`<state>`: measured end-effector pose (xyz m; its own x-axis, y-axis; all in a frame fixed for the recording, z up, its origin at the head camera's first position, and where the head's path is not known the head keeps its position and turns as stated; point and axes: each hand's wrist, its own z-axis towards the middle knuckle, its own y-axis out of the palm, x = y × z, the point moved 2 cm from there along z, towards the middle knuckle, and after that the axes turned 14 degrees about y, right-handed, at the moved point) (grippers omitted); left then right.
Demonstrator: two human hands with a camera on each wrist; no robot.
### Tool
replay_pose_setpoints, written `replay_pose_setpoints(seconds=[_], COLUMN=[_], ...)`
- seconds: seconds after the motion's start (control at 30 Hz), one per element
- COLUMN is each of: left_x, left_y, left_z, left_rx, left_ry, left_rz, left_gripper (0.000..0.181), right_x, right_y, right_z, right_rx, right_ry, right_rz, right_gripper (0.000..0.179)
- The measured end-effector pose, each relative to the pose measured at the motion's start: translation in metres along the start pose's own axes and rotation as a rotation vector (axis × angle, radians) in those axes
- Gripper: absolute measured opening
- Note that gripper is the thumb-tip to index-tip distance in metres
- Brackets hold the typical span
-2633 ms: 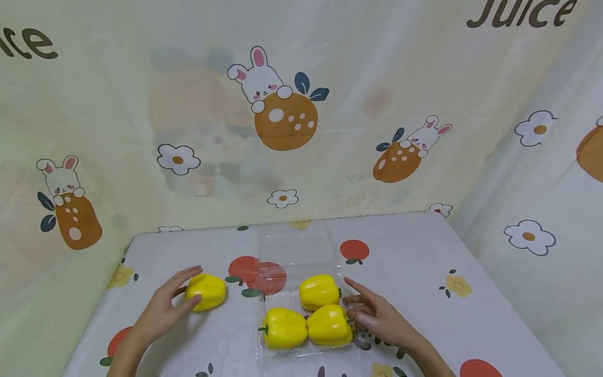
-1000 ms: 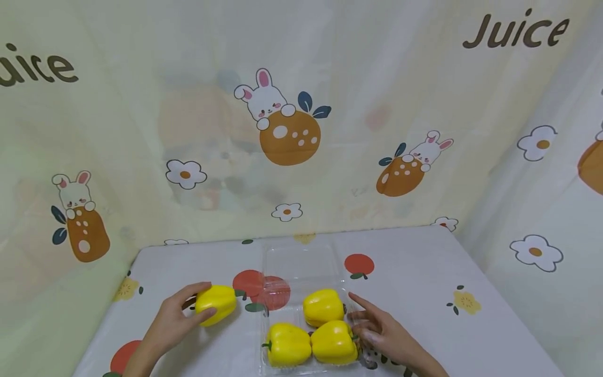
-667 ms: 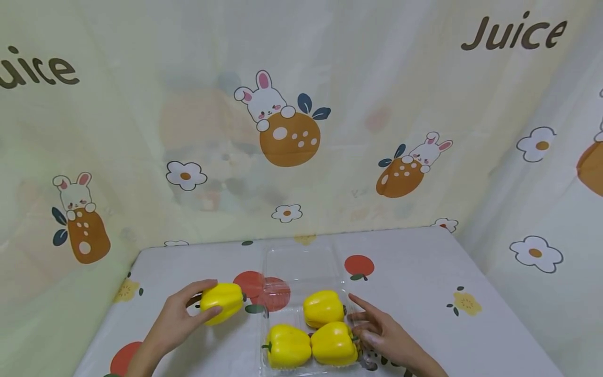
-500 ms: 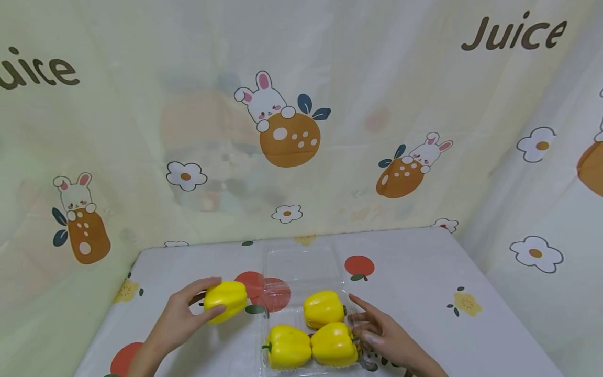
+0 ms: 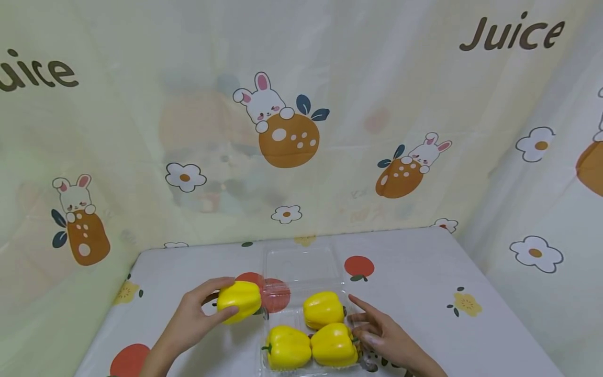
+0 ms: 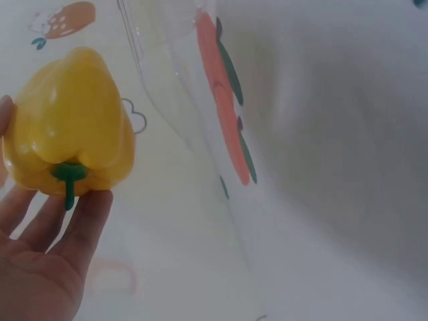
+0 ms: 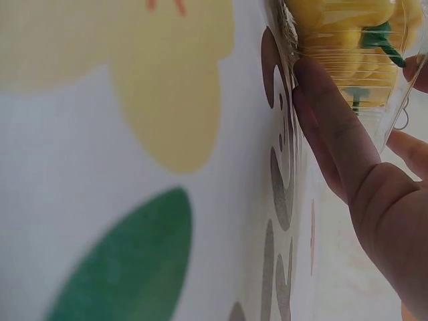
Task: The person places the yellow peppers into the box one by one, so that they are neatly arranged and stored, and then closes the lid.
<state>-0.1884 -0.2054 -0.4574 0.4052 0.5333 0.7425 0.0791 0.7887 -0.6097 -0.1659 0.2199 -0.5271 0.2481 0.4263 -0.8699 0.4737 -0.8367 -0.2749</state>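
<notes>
Likely packing: left grip [image 5: 198,315] pinches glossy yellow bell pepper [image 5: 242,302] left of clear plastic clamshell box [image 5: 289,317]; right grip [image 5: 383,335], seemingly spread, touches box's right side. Next calls for lowering pepper far-left.

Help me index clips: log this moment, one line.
left hand: holds yellow bell pepper; right hand: at side of open clear plastic container; inside: three yellow peppers

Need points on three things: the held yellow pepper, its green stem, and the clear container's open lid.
Held pepper [image 5: 239,301]: head view, middle of its visible side.
Green stem [image 6: 69,180]: left wrist view, just below its cap.
Open lid [image 5: 303,266]: head view, middle of its clear panel.
</notes>
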Motion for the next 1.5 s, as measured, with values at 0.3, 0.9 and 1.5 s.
replay_pose_setpoints(seconds=[0.3, 0.9, 1.5], left_x=[0.004, 0.011, 0.019], left_y=[0.011, 0.033, 0.045], left_z=[0.005, 0.016, 0.025], left_rx=[-0.009, -0.059, -0.099], left_ry=[0.021, 0.159, 0.236], left_rz=[-0.045, -0.138, -0.134], left_gripper=[0.056, 0.054, 0.054], right_x=[0.002, 0.001, 0.002], right_y=[0.001, -0.001, 0.000], right_z=[0.000, -0.002, 0.000], right_rx=[0.005, 0.010, 0.021], right_ry=[0.004, 0.008, 0.025], right_rz=[0.001, 0.008, -0.014], right_gripper=[0.077, 0.078, 0.077])
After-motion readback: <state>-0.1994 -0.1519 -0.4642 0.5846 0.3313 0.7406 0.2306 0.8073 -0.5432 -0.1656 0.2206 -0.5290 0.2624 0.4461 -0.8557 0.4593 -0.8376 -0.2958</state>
